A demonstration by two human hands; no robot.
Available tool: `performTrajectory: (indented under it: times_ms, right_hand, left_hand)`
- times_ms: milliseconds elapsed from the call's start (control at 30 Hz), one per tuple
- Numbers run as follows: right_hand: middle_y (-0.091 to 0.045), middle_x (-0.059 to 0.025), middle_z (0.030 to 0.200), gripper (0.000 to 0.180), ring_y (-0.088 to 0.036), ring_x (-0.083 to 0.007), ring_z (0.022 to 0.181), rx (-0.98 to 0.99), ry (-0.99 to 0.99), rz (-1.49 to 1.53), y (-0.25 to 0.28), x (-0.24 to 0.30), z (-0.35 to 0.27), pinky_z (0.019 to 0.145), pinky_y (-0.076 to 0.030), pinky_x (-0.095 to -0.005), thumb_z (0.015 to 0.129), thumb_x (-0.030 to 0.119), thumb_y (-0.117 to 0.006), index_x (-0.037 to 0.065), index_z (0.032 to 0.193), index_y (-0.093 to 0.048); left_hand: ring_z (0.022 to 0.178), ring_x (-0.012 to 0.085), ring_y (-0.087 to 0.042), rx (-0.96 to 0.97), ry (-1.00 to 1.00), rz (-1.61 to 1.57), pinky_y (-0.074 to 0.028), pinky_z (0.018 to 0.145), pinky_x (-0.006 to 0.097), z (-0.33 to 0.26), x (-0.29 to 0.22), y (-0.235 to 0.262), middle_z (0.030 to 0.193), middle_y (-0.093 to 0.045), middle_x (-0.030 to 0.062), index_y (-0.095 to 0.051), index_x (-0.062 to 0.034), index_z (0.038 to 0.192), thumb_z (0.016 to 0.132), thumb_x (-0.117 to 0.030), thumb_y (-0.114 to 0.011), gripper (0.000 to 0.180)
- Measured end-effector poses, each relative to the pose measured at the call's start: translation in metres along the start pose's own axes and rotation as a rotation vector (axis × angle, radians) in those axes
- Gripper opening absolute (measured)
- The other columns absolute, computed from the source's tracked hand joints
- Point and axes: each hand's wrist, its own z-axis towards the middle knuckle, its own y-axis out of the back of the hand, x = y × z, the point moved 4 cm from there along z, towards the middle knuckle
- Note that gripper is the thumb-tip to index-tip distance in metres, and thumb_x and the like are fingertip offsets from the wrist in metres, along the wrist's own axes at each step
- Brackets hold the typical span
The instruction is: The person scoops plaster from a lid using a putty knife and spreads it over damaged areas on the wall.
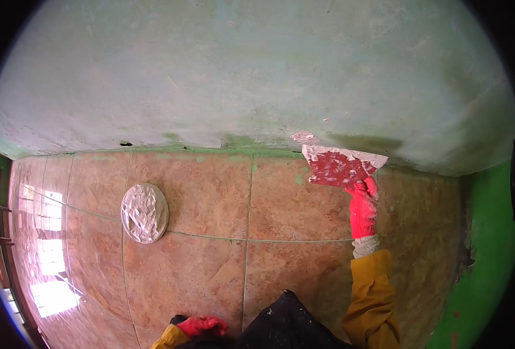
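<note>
My right hand [364, 210], in a red glove, is closed around a wide red putty knife [338, 167]. White paste is smeared over the blade and along its far edge. The blade is close to the foot of the wall, just below a pale pinkish-white patch of filler [304, 136]. Low in the picture, near my dark-clothed lap, my left hand [202, 326] wears a red glove too. Its fingers look curled, and a dark rounded end [179, 319] shows beside it; what this belongs to is hidden.
A round container [165, 218] full of lumpy, shiny whitish paste stands on the brown floor tiles [205, 273], left of centre. The worn grey-green wall [240, 75] runs across the far side, with a small dark hole [126, 144] low down. A bright green wall [487, 250] stands at right.
</note>
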Motion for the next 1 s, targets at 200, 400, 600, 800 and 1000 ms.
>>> performTrajectory:
  times_ms: [200,400,600,800,1000]
  right_hand:
    - [-0.049,0.0024,0.081,0.004,-0.05,-0.0094,0.07,0.248,-0.168,0.074,0.008,-0.012,-0.097,0.063,-0.053,-0.0299,0.088,0.007,-0.05,0.007,0.091,-0.05]
    - [-0.055,-0.0028,0.078,0.004,-0.059,-0.0112,0.067,0.68,-0.173,-0.149,-0.186,0.009,-0.279,0.06,-0.047,-0.0248,0.089,0.007,-0.052,0.004,0.09,-0.049]
    - [-0.06,-0.0051,0.077,0.008,-0.059,-0.0147,0.066,0.887,-0.055,-0.333,-0.375,-0.006,-0.405,0.059,-0.047,-0.0291,0.089,0.009,-0.049,0.005,0.096,-0.05]
    - [-0.064,-0.0144,0.082,0.01,-0.063,-0.0335,0.075,0.988,0.322,-0.675,-0.526,-0.026,-0.506,0.061,-0.048,-0.0432,0.085,0.007,-0.051,0.008,0.095,-0.049]
    - [-0.064,-0.015,0.084,0.013,-0.061,-0.036,0.078,0.973,0.536,-0.863,-0.601,-0.046,-0.559,0.061,-0.048,-0.0446,0.083,0.007,-0.052,0.007,0.096,-0.049]
  left_hand:
    - [0.071,0.0141,-0.061,-0.347,-0.174,0.234,-0.049,0.062,0.025,0.076,-0.043,-0.022,0.096,-0.063,0.0071,-0.055,-0.0029,0.116,0.092,-0.029,-0.05,0.036]
    - [0.072,0.0131,-0.061,-0.534,-0.259,0.152,-0.049,0.062,0.025,-0.077,-0.01,0.045,0.1,-0.062,0.0063,-0.053,-0.0038,0.119,0.092,-0.033,-0.05,0.04]
    - [0.076,0.0131,-0.06,0.019,-0.241,0.002,-0.048,0.065,0.025,-0.184,0.084,0.154,0.104,-0.061,0.0054,-0.047,-0.004,0.124,0.092,-0.042,-0.046,0.05]
    - [0.082,0.0153,-0.061,0.297,-0.296,-0.354,-0.049,0.071,0.028,-0.28,0.125,0.269,0.109,-0.06,0.0061,-0.045,-0.0026,0.125,0.094,-0.041,-0.042,0.05]
    - [0.081,0.0175,-0.061,0.371,-0.266,-0.447,-0.05,0.072,0.029,-0.326,0.12,0.328,0.107,-0.061,0.0069,-0.046,-0.0026,0.124,0.094,-0.04,-0.042,0.048]
